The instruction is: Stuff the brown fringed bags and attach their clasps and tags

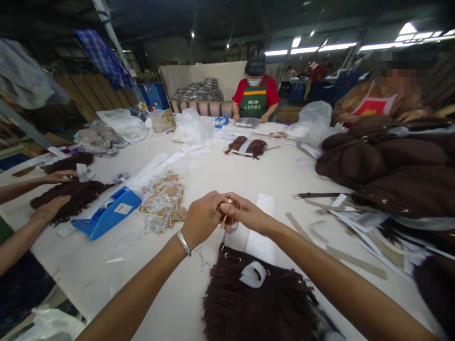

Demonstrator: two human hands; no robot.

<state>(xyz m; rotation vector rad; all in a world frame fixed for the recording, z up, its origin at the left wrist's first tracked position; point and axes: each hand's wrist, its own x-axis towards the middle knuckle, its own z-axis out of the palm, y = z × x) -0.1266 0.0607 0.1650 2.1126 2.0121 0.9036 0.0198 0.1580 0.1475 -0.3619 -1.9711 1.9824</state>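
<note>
My left hand (206,214) and my right hand (245,214) meet above the table, fingers pinched together. A small tan bit (223,221) shows beneath the fingertips; the fingers hide most of what they hold. Below my hands lies a dark brown fringed bag (245,298) with gold eyelets and a curled white paper strip (253,274) on its front. White paper (261,241) lies just beyond the bag's top edge. Left of my hands is a heap of tan tags with white strings (165,196).
A blue tape dispenser (110,213) stands at left, beside a co-worker's hands (50,208) on a fringed bag (78,196). Brown bags (387,156) and loose strips (355,260) pile up at right. A wrapped bag (246,147) lies farther back, before a co-worker in a green apron (253,99).
</note>
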